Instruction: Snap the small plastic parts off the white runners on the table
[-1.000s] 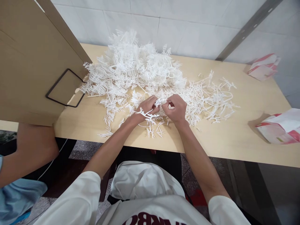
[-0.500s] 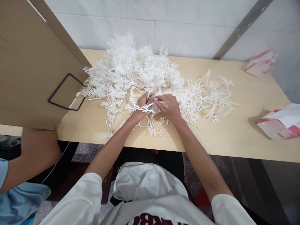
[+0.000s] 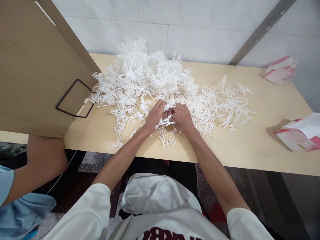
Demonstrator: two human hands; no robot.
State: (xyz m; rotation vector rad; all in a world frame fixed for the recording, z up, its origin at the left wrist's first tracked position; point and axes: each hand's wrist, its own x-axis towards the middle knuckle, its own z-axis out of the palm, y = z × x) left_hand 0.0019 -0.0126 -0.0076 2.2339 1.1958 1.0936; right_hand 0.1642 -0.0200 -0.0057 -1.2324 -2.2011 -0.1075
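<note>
Both my left hand (image 3: 156,115) and my right hand (image 3: 183,117) are closed on a white branched plastic piece (image 3: 165,122), one at each side of it. The piece has short twig-like prongs and shows between and below my fingers. Part of it is hidden by the hands. Behind my hands rises a large heap of white feathery plastic sprigs (image 3: 152,71). Thicker, barer white branched pieces (image 3: 230,105) lie in a tangle to the right. A few loose sprigs (image 3: 167,138) rest on the table just under my wrists.
A cardboard box (image 3: 32,73) stands at the left of the wooden table (image 3: 250,143), with a black wire frame (image 3: 75,98) against it. Two red-and-white paper bags (image 3: 300,131) sit at the right. Another person's arm (image 3: 45,160) is at lower left. A tiled wall closes the back.
My hands have come to a level grip on either side of the branched piece. It has shifted from over my left wrist to between the hands. The view has moved slightly.
</note>
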